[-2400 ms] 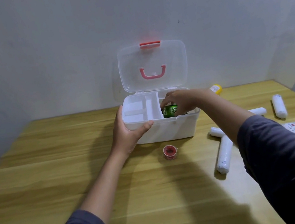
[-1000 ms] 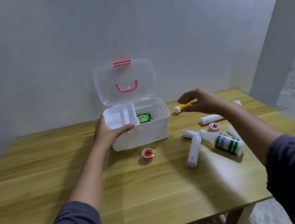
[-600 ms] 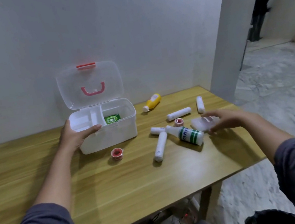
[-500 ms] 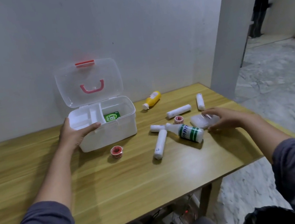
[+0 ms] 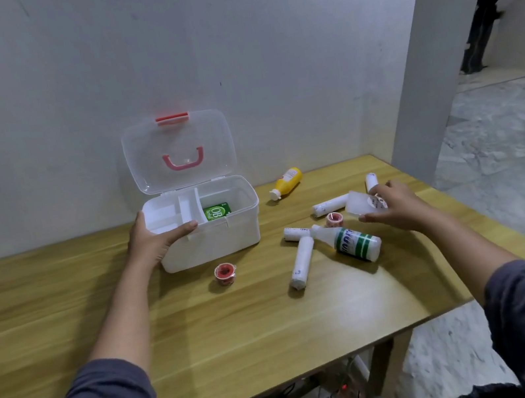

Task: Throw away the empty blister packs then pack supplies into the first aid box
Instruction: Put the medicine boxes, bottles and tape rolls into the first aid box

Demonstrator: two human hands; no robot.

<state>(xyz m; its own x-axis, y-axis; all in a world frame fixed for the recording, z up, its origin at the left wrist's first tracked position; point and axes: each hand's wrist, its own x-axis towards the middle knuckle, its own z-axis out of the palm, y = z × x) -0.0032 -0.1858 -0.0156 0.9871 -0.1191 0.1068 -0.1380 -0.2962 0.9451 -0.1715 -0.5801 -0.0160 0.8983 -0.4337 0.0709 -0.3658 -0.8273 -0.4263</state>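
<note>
Packing looks barely begun: the open first aid box (image 5: pixel 209 223) holds only a green packet (image 5: pixel 216 211) in its right compartment, while the tray compartments on its left look bare. Still loose on the tabletop (image 5: pixel 206 329) are a yellow bottle (image 5: pixel 286 182), a green-banded white bottle (image 5: pixel 351 241), several white bandage rolls (image 5: pixel 301 262) and two red tape rolls (image 5: pixel 224 273). No blister packs or bin show (so that step cannot be judged). The left hand (image 5: pixel 153 241) grips the box's front-left rim, thumb laid along the edge. The right hand (image 5: pixel 394 208) has its fingers (image 5: pixel 379 194) closed on a thin clear pouch (image 5: pixel 359 205), raised just above the tabletop right of the box.
</note>
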